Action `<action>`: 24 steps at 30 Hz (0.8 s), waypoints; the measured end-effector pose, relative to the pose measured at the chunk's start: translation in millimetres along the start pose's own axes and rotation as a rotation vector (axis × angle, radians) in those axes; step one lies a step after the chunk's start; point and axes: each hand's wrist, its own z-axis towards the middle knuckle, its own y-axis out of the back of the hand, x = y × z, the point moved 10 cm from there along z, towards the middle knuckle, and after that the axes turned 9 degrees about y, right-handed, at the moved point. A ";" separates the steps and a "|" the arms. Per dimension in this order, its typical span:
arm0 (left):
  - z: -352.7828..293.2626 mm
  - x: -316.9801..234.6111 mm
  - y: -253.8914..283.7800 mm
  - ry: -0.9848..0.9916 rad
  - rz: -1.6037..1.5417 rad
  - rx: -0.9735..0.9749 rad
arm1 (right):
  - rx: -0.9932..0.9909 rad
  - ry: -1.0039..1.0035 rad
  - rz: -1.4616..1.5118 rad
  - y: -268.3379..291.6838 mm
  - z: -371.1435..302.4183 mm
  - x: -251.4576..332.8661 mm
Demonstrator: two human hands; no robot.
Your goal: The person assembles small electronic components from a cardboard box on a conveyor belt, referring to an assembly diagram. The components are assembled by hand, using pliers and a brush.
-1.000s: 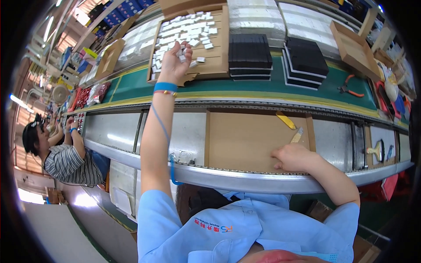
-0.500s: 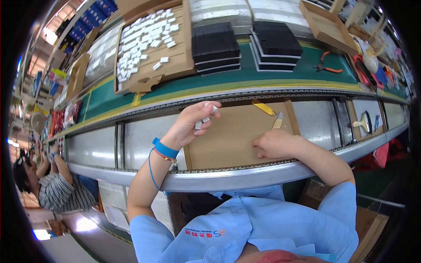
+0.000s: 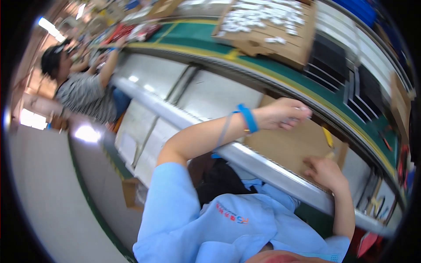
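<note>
My left hand [image 3: 285, 113], a blue band at its wrist, is closed above the far left part of a shallow cardboard tray [image 3: 280, 142]. Small white pieces showed in its fingers a moment ago; now the curled fingers and blur mostly hide them. Low over the tray's right part, my right hand [image 3: 325, 172] has its fingers apart and bent down, with nothing visible in them. Whether the fingertips touch the cardboard I cannot tell. Beyond that hand lies a flat yellow object [image 3: 327, 136] at the tray's far right.
Across the rail, a cardboard box [image 3: 302, 55] holds many small white blocks [image 3: 263, 15]. Black stacks [image 3: 328, 59] stand beside it on the green belt [image 3: 272, 65]. A metal rail [image 3: 272, 168] runs before me. At the left a co-worker [image 3: 87, 87] in stripes works.
My view has swung left and tilted, so the line now slants down to the right. My left hand has turned, hiding the white pieces. My right hand's fingers have spread somewhat.
</note>
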 end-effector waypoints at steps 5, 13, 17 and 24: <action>1.6 -1.6 -6.3 -0.006 -0.003 -0.025 | -0.016 -0.043 -0.017 0.3 -7.0 2.5; -2.0 6.8 -4.5 0.061 -0.004 -0.018 | -0.031 -0.024 -0.005 1.6 -0.6 6.6; 1.6 6.3 -4.9 0.049 0.011 -0.011 | -0.032 -0.040 -0.004 0.9 -1.6 4.8; 2.6 6.7 -2.8 0.061 0.011 -0.027 | -0.049 -0.033 -0.030 2.9 -2.4 5.5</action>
